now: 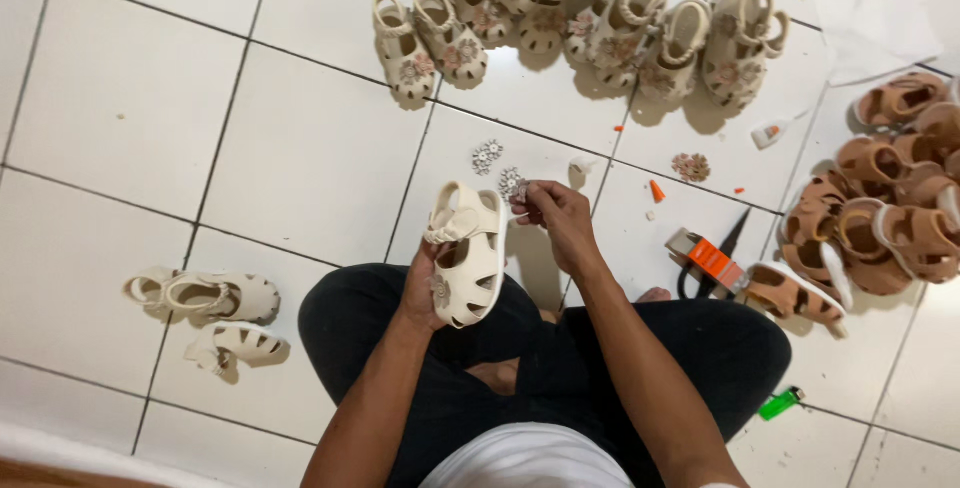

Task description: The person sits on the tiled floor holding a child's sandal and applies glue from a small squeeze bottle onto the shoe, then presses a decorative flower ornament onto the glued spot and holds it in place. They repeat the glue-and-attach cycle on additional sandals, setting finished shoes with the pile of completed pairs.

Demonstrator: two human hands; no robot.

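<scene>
My left hand grips a small cream sandal from behind, upright above my lap, with a flower ornament on its toe. My right hand is just right of the sandal's heel strap and pinches a tiny sparkly flower piece between its fingertips. Two more silver flower ornaments lie on the white tile floor just beyond the hands.
Several cream sandals are heaped at the top. Brown sandals pile at the right. Two cream sandals lie at the left. A glue tube, an orange box, scissors, a pink flower and a green lighter lie on the floor.
</scene>
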